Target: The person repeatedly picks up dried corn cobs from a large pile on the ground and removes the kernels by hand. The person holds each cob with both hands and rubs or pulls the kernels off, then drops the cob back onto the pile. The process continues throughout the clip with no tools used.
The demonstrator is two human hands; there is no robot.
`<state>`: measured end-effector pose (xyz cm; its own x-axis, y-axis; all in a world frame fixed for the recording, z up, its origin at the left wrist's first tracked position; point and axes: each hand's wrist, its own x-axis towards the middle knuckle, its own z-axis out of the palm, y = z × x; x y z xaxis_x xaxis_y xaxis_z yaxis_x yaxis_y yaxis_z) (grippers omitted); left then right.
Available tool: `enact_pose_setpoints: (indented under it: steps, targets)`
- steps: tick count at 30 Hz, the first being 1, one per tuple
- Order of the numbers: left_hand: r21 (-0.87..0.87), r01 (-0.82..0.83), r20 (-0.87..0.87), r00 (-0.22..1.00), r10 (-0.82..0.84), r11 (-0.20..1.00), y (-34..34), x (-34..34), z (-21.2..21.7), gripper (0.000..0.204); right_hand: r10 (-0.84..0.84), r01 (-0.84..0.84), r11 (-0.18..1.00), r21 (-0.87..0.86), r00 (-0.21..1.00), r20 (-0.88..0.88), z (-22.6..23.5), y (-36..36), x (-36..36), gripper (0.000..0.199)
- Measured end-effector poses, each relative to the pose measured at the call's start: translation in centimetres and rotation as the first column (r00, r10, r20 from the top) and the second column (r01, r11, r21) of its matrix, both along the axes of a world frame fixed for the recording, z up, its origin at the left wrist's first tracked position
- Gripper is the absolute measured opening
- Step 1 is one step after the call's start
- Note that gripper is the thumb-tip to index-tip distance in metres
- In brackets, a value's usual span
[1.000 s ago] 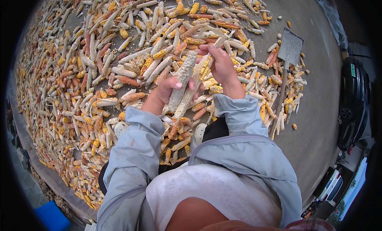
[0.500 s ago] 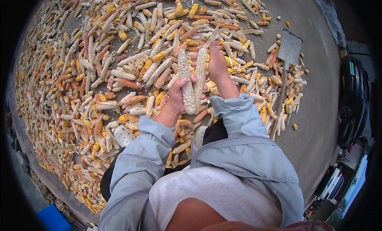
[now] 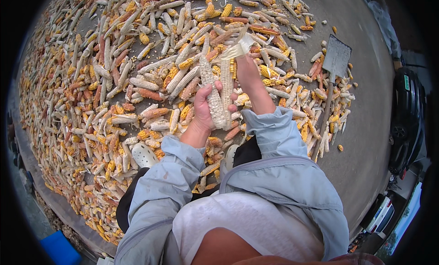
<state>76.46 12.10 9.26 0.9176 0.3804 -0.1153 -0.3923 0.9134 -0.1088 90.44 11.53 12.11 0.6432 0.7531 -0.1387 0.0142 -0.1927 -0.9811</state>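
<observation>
grip of the left hand (image 3: 204,110), as i view it remotely, is closed, thumb in front and fingertips behind, around a knobbly pale cob (image 3: 212,96) and a second cob (image 3: 226,84) touching it on the right. the second cob shows yellow kernels (image 3: 233,69) along its right edge. above and right of that grip, the right hand (image 3: 248,74) is at the second cob's upper end, beside a pale husk (image 3: 237,49); its fingertips are hidden, so i cannot tell whether it is closed. loose ears (image 3: 144,83) lie around the grip; a shovel (image 3: 337,59) lies farther right.
</observation>
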Motion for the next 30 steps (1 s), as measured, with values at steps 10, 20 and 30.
enact_pose_setpoints:
  steps: [10,20,30]
  targets:
    - [0.075,-0.049,-0.202,0.977,0.063,0.996,-0.5,0.7,1.1,0.02,0.035,-0.036,0.998,0.048,0.999,0.007,-0.3,0.1,0.6,0.035]
    - [0.171,0.003,-0.408,0.911,0.068,0.985,0.0,1.2,1.5,0.02,0.069,-0.031,0.994,-0.109,0.93,0.361,-0.1,0.1,0.5,0.041]
    - [0.243,0.03,-0.469,0.878,0.091,0.97,0.9,1.3,2.7,0.024,-0.004,-0.006,0.994,-0.113,0.996,-0.085,-0.8,0.5,1.5,0.041]
